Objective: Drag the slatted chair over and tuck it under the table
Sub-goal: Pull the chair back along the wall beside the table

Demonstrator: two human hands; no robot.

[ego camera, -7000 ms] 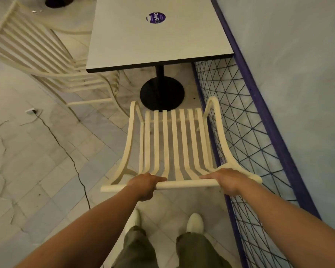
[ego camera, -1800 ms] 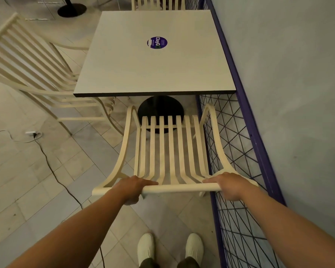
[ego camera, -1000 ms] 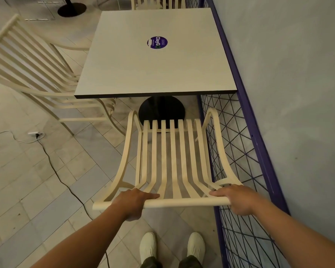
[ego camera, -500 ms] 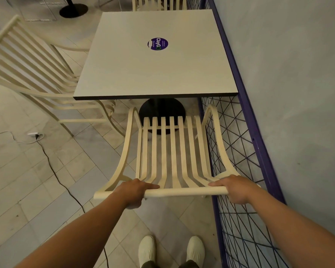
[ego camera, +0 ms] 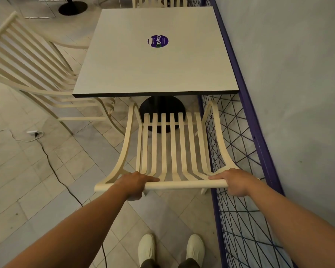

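Left hand (ego camera: 135, 183) wraps the top rail (ego camera: 182, 184) of the slatted chair (ego camera: 170, 144) near its left end. Right hand (ego camera: 238, 181) grips the right end. This wide spread likely aids steering. The seat front stops just short of the worktop (ego camera: 155, 64) near edge, not yet tucked. A second chair (ego camera: 27, 70) and floor cable (ego camera: 52, 167) lie left; a mesh fence (ego camera: 240, 209) runs just beside the right armrest.
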